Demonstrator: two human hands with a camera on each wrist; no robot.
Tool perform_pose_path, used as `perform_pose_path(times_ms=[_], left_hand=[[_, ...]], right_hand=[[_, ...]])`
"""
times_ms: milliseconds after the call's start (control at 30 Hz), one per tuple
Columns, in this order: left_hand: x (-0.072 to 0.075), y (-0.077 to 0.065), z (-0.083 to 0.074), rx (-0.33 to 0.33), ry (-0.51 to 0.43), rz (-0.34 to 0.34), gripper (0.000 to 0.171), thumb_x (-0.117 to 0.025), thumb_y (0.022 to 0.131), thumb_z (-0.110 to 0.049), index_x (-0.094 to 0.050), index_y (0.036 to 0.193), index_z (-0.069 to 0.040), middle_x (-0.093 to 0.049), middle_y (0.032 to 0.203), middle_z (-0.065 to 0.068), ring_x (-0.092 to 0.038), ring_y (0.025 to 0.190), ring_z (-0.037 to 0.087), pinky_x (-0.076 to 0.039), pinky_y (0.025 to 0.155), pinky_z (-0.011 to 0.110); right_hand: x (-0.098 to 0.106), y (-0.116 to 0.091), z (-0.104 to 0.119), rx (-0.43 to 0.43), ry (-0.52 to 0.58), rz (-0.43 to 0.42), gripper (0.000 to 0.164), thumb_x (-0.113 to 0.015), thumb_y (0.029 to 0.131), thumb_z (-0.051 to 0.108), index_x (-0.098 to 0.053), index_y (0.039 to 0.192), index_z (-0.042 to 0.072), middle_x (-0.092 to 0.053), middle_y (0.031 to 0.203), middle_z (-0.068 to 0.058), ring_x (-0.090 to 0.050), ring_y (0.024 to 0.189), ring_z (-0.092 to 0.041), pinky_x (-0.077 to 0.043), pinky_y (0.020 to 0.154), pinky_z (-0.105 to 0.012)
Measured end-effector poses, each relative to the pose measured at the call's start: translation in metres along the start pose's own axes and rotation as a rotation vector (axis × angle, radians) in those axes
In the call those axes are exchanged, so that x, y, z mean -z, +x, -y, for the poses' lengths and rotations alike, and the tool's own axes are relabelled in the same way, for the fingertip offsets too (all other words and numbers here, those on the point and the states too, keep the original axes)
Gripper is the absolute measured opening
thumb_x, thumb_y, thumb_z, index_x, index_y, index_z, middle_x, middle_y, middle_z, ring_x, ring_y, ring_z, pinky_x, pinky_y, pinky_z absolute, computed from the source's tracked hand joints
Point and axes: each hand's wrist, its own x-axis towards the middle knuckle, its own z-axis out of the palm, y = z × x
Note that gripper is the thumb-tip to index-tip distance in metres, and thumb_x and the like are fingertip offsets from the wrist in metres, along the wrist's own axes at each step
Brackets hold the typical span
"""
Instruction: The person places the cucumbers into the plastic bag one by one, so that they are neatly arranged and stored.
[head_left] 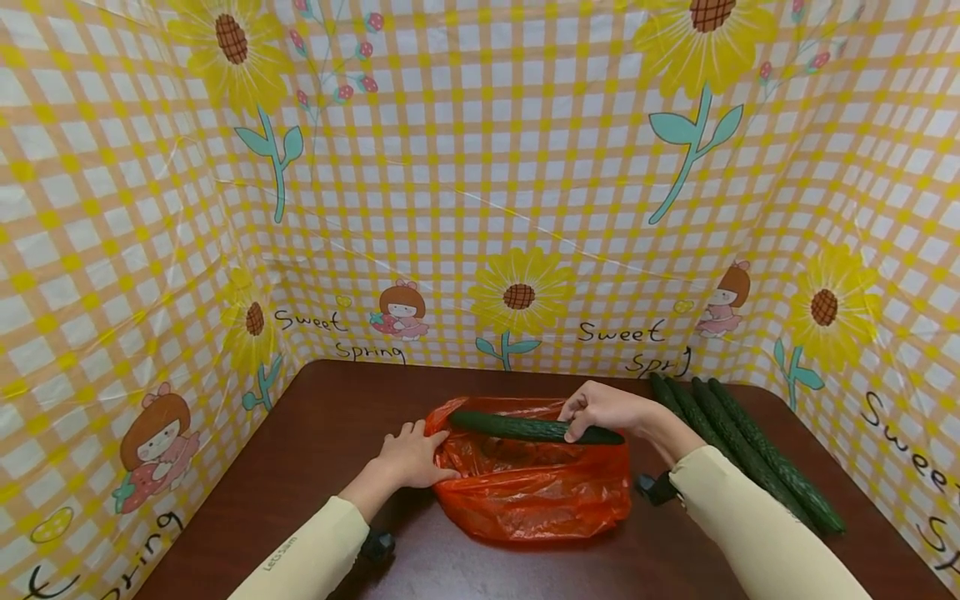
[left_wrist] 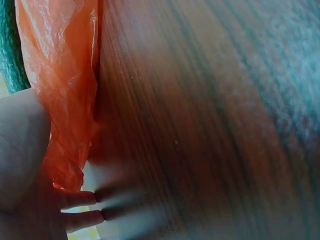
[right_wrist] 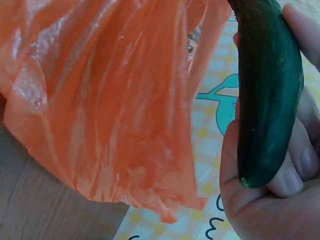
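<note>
A red plastic bag [head_left: 532, 508] lies on the dark brown table with its mouth facing up. My left hand [head_left: 411, 458] rests at the bag's left end, fingers spread, thumb and forefinger against its rim. The left wrist view shows two straight fingers [left_wrist: 80, 219] near the table beside the bag [left_wrist: 65, 75]. My right hand [head_left: 603, 412] grips a long dark green cucumber [head_left: 510, 427] near its right end, thumb on the near side. That cucumber lies lengthwise across the bag's mouth. In the right wrist view the cucumber's [right_wrist: 267, 100] rounded end sits within curled fingers.
Several more cucumbers [head_left: 750, 442] lie side by side on the table [head_left: 330, 417] at the right, beyond my right forearm. A yellow checked cloth [head_left: 465, 208] with sunflowers hangs as walls at the back and both sides.
</note>
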Motion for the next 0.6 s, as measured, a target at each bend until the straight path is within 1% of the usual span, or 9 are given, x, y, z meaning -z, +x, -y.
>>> perform_pose_path(times_ms=[33, 67, 133, 167, 233, 333, 500, 600], left_hand=[[0.000, 0.000, 0.000, 0.000, 0.004, 0.000, 0.081, -0.070, 0.082, -0.066, -0.051, 0.150, -0.025, -0.043, 0.150, 0.018, -0.041, 0.135, 0.041, -0.037, 0.104, 0.065], [0.000, 0.000, 0.000, 0.001, 0.005, 0.002, 0.080, -0.070, 0.083, -0.065, -0.051, 0.150, -0.025, -0.042, 0.151, 0.018, -0.041, 0.135, 0.041, -0.037, 0.105, 0.065], [0.000, 0.000, 0.000, 0.002, 0.012, 0.006, 0.080, -0.070, 0.083, -0.065, -0.051, 0.149, -0.025, -0.043, 0.150, 0.018, -0.041, 0.135, 0.041, -0.037, 0.105, 0.065], [0.000, 0.000, 0.000, 0.004, 0.014, 0.008, 0.080, -0.070, 0.083, -0.065, -0.052, 0.149, -0.025, -0.043, 0.150, 0.018, -0.041, 0.135, 0.040, -0.037, 0.104, 0.065], [0.000, 0.000, -0.001, 0.007, 0.018, 0.012, 0.079, -0.070, 0.083, -0.065, -0.052, 0.149, -0.026, -0.043, 0.150, 0.018, -0.041, 0.135, 0.040, -0.037, 0.104, 0.065], [0.000, 0.000, -0.001, 0.008, 0.022, 0.012, 0.079, -0.070, 0.083, -0.065, -0.052, 0.149, -0.026, -0.043, 0.150, 0.018, -0.041, 0.136, 0.040, -0.037, 0.104, 0.065], [0.001, 0.000, -0.001, 0.012, 0.019, 0.012, 0.080, -0.070, 0.082, -0.066, -0.052, 0.149, -0.026, -0.043, 0.151, 0.018, -0.041, 0.136, 0.041, -0.036, 0.105, 0.066], [0.001, 0.001, -0.001, 0.014, 0.024, 0.014, 0.081, -0.070, 0.082, -0.066, -0.051, 0.150, -0.026, -0.043, 0.151, 0.018, -0.040, 0.136, 0.041, -0.036, 0.105, 0.066]], right_hand=[[0.001, 0.002, 0.000, -0.002, -0.005, 0.000, 0.010, -0.079, 0.082, 0.016, -0.077, 0.085, 0.007, -0.071, 0.080, 0.003, -0.060, 0.122, -0.032, -0.048, 0.101, -0.051], [0.001, 0.004, -0.001, -0.009, -0.008, 0.003, 0.011, -0.079, 0.082, 0.016, -0.078, 0.088, 0.007, -0.072, 0.082, 0.000, -0.060, 0.123, -0.033, -0.048, 0.101, -0.051], [0.002, 0.006, -0.001, -0.025, -0.020, -0.001, 0.015, -0.079, 0.082, 0.017, -0.079, 0.094, 0.007, -0.076, 0.102, -0.003, -0.059, 0.124, -0.036, -0.048, 0.101, -0.053], [0.003, 0.007, -0.002, -0.035, -0.026, -0.004, 0.019, -0.079, 0.082, 0.017, -0.080, 0.099, 0.008, -0.075, 0.112, -0.006, -0.059, 0.125, -0.036, -0.048, 0.101, -0.054], [0.003, 0.010, -0.002, -0.058, -0.033, -0.004, 0.019, -0.078, 0.083, 0.017, -0.081, 0.100, 0.008, -0.072, 0.120, -0.010, -0.058, 0.125, -0.037, -0.048, 0.101, -0.054], [0.005, 0.012, -0.003, -0.088, -0.046, -0.005, 0.020, -0.078, 0.083, 0.017, -0.081, 0.100, 0.007, -0.069, 0.128, -0.013, -0.057, 0.126, -0.039, -0.047, 0.102, -0.056], [0.006, 0.013, -0.006, -0.114, -0.080, 0.017, 0.023, -0.076, 0.084, 0.014, -0.080, 0.105, 0.005, -0.066, 0.131, -0.018, -0.054, 0.130, -0.043, -0.044, 0.105, -0.059], [0.006, 0.013, -0.010, -0.120, -0.104, 0.020, 0.028, -0.076, 0.085, 0.013, -0.077, 0.111, 0.002, -0.066, 0.131, -0.019, -0.054, 0.129, -0.044, -0.045, 0.104, -0.060]])
